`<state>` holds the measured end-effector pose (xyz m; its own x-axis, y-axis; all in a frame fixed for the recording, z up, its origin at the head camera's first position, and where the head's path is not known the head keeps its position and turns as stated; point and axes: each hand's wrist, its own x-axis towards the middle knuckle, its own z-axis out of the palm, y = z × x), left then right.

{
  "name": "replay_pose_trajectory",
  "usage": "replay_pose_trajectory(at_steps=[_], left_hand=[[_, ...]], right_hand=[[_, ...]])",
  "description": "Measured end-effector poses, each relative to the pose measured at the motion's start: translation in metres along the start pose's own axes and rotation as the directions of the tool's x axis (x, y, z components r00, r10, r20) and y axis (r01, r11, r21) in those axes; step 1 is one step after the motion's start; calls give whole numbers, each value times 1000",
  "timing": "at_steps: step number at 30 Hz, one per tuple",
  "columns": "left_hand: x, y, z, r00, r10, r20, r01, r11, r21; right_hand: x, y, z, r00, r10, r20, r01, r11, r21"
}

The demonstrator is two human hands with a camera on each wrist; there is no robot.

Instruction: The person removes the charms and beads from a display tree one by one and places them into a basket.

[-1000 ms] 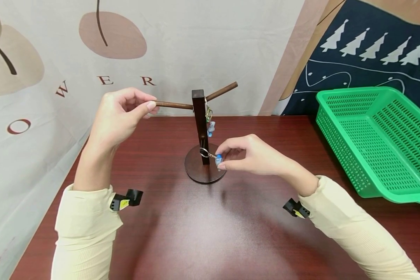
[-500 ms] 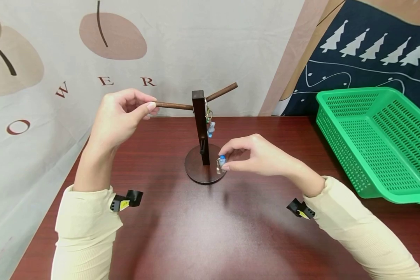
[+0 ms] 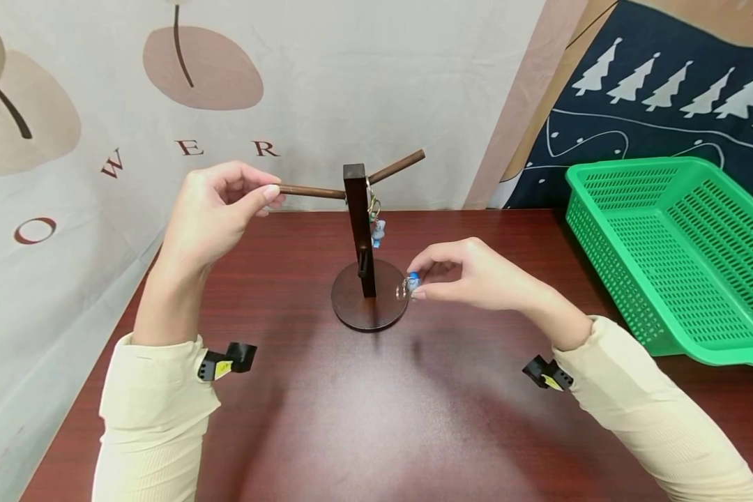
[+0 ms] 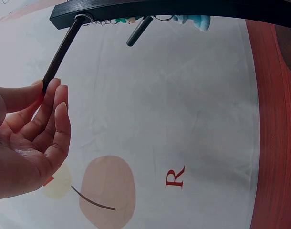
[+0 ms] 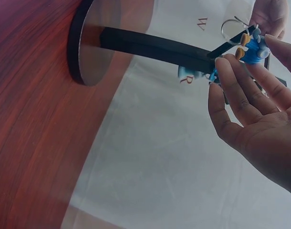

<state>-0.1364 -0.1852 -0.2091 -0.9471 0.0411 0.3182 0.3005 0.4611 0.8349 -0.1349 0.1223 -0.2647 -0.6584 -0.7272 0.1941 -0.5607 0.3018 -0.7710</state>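
The right hand (image 3: 477, 275) pinches a blue figurine keychain (image 3: 413, 282) just beside a dark-brown wooden stand (image 3: 358, 230), whose brown cylindrical peg (image 3: 314, 191) the left hand (image 3: 216, 213) pinches. A green perforated plastic basket (image 3: 615, 272) stands at right; the pale fabric backdrop (image 3: 376, 77) bears red letters (image 3: 265, 148) "O W E R".

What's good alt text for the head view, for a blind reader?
A person's right hand holds a blue keychain beside a dark stand, while the left hand pinches one peg. A green basket sits to the right on the table.
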Motion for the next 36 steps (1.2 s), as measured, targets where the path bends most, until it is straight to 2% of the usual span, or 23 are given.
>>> replay_pose_trajectory(at_steps=[16,23,30,36], left_hand=[[0,2,1,1000,13,-12,-13,1000,-28],[-1,2,1,1000,13,-12,-14,999,-36],[-1,3,1,1000,9,-16,-9,999,-33],[-1,3,1,1000,6,-19,-6,999,-32]], right_hand=[[-8,25,-23,987,149,-66,-147,988,40],[-13,30,-36,980,168,-105,-167,986,19],[-19,33,-49,966,224,-126,-224,975,13],[-23,35,-58,948,265,-177,-268,963,10]])
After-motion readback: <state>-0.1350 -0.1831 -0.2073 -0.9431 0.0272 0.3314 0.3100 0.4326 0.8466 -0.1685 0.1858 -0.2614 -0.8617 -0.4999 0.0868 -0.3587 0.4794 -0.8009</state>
